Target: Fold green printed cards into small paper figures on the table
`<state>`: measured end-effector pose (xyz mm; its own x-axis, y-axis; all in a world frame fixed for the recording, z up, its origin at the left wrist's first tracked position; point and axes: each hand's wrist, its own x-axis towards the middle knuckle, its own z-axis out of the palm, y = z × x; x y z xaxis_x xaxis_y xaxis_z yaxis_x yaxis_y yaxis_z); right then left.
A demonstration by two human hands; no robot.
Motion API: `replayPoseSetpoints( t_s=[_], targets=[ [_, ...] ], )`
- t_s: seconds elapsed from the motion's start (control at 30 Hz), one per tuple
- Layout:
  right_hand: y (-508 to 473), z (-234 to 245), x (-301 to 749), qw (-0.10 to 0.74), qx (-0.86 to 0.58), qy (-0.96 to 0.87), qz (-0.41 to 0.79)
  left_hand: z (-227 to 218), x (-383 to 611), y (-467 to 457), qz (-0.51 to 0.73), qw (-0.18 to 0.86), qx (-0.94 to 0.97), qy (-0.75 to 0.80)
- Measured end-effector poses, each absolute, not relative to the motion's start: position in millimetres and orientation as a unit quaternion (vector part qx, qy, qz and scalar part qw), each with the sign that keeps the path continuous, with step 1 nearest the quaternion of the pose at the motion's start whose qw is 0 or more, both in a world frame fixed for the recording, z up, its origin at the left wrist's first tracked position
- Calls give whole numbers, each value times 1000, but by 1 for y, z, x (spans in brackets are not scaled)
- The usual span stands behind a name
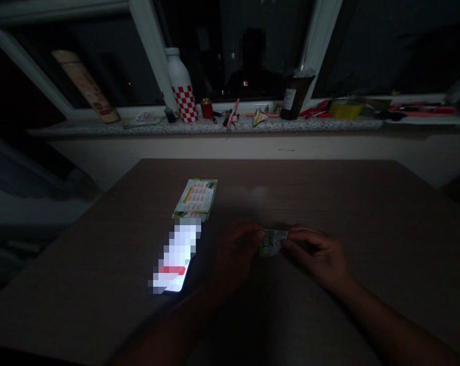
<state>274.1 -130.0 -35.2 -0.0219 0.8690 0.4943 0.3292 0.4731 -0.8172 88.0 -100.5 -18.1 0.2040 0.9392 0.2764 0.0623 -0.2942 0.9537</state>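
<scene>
In dim light, a small folded piece of printed paper (pixel 272 241) is held between both my hands just above the brown table (pixel 329 193). My left hand (pixel 235 254) pinches its left edge with curled fingers. My right hand (pixel 317 256) pinches its right edge. A stack of printed paper sheets (pixel 196 198) lies on the table to the left of my hands. A lit phone (pixel 176 259) lies just in front of that stack, close to my left hand.
A stone windowsill (pixel 100 127) runs behind the table. On it stand a white bottle with red checks (pixel 181 84), a small red jar (pixel 207 108), a dark bottle (pixel 295 94), a leaning tube (pixel 85 86), a yellow tape roll (pixel 344 109) and scattered pens.
</scene>
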Motion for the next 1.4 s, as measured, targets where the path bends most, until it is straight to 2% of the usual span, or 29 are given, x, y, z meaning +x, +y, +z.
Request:
replayPoseSetpoints(
  t_s=[1.4],
  targets=[
    [-127,-32,272,515,-436,-696,246,-18,88,-99,502,453,614,407]
  ],
)
